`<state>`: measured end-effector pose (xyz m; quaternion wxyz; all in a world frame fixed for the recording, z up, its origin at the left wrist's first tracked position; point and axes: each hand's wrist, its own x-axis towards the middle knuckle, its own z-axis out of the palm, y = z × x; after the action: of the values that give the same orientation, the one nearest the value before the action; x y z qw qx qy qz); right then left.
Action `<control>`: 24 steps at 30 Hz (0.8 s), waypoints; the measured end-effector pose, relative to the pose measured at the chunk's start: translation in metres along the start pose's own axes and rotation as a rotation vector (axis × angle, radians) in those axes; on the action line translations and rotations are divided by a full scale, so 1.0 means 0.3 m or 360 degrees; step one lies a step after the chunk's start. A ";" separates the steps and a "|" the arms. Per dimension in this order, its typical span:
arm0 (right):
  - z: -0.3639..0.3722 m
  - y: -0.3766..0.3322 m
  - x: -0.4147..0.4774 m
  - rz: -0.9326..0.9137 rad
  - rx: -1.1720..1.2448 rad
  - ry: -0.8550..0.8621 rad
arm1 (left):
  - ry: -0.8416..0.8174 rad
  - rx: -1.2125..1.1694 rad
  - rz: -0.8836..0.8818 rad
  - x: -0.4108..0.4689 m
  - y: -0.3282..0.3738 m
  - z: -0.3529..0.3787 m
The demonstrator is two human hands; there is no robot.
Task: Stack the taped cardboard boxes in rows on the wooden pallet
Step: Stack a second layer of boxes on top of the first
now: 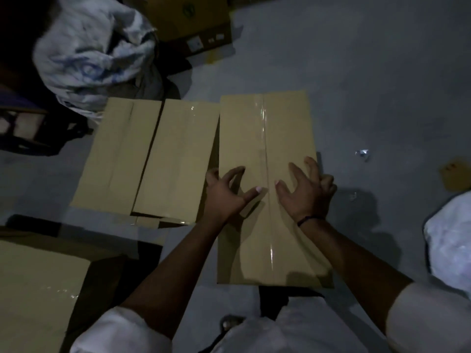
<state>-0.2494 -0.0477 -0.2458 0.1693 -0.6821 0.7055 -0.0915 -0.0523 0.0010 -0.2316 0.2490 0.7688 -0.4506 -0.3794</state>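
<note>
A long taped cardboard box point(265, 128) lies in front of me with a shiny strip of clear tape down its middle. My left hand point(224, 192) hovers over its left edge with fingers spread and curled. My right hand point(305, 189) is over the right half of its top, fingers apart, holding nothing. Two more taped boxes point(178, 159) point(117, 154) lie side by side to its left, lower down. The pallet under them is hidden.
Another cardboard box point(38, 289) stands at the lower left. A crumpled white sack point(89, 47) and a printed carton point(188, 19) sit at the back. A white bag point(448, 245) is at the right, with cardboard scrap point(456, 174) on the grey floor.
</note>
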 end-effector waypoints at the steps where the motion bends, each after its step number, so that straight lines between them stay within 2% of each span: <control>1: -0.040 -0.033 -0.043 -0.0075 0.0021 0.0071 | 0.0059 -0.0039 0.0037 -0.052 0.004 -0.043; 5: -0.168 -0.212 -0.253 -0.0328 0.0030 0.0269 | 0.0342 -0.0156 0.0113 -0.300 -0.014 -0.218; 10: -0.204 -0.502 -0.552 -0.0749 0.0052 0.0301 | 0.0760 -0.0179 0.0039 -0.660 -0.160 -0.475; 19: -0.098 -0.982 -1.138 -0.1437 0.0154 -0.0009 | 0.1414 -0.0122 -0.0420 -1.308 -0.555 -0.820; 24: -0.017 -1.178 -1.360 -0.1702 0.0165 -0.0214 | 0.1613 -0.0123 -0.0675 -1.549 -0.718 -0.915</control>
<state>0.0830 0.3383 -0.0675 0.1775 -0.9411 0.2421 -0.1557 0.1357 0.5232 -0.0595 0.3811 0.9194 -0.0953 -0.0198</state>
